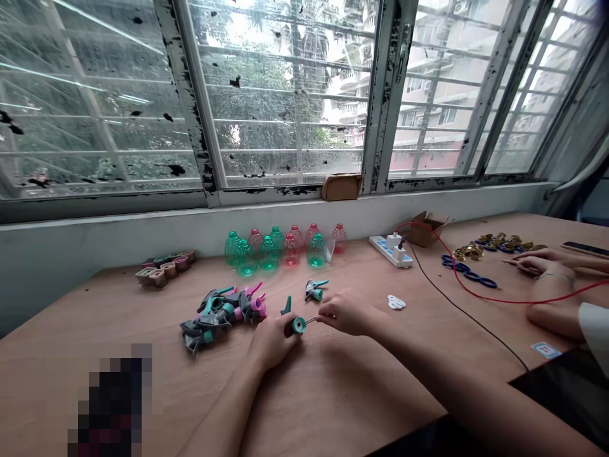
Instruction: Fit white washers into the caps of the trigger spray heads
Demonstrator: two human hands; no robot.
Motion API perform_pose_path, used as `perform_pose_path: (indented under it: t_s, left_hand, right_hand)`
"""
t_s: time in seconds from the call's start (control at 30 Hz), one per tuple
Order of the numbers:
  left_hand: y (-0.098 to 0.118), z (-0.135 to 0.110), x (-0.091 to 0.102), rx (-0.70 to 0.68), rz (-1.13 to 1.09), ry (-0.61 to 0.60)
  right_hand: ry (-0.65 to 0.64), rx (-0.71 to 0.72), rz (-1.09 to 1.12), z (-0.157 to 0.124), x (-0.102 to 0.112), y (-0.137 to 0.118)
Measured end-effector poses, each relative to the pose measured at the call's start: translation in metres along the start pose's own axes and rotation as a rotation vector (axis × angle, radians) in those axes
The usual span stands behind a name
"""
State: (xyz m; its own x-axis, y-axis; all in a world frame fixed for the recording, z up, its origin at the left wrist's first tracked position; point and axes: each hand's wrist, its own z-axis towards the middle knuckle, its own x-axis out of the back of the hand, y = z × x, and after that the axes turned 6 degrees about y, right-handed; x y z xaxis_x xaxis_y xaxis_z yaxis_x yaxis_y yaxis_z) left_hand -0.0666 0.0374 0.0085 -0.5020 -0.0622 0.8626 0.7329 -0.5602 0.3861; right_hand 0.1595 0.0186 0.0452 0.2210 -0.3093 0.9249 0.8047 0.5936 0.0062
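Left hand [273,343] is wrapping around a teal plastic sprayer head [298,325] lying sideways. Right fingers [328,314] are pinching a thin metal rod [310,320] just right of it.

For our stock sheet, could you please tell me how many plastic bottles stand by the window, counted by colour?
Green bottles: 5
Red bottles: 5
Total: 10
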Motion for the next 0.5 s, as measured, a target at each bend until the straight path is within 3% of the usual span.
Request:
perform_pose_path:
  t_s: [0.3,0.5]
  left_hand:
    - [0.005,0.000,0.003,-0.023,0.010,-0.031]
    - [0.005,-0.001,0.006,-0.080,-0.069,-0.050]
  right_hand:
    - [-0.073,-0.035,-0.212,0.004,0.014,-0.033]
    - [-0.049,-0.219,-0.075,-0.004,0.001,-0.024]
